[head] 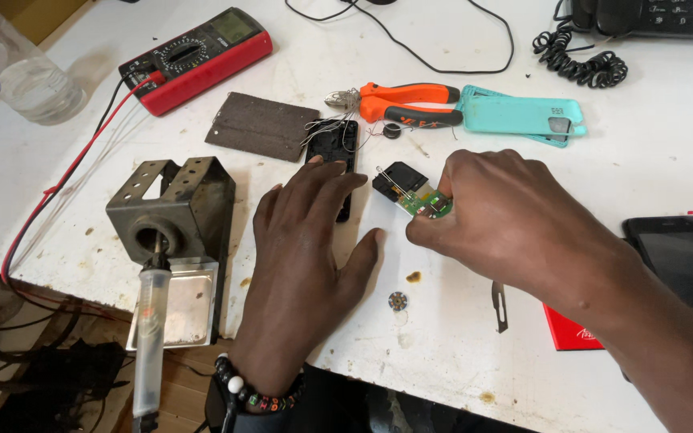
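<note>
Circuit board — small, green — sits at the centre of the frame, pinched by my right hand on the white tabletop. My left hand lies flat and open over a black casing. Soldering iron rests in its stand — soldering looks not yet begun.

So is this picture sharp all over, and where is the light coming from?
In the head view, the hands and the small green circuit board are sharp; the left hand casts a soft shadow on the white table, the multimeter screen shows mild glare, and the glass bends at the wide-angle edge.
</note>
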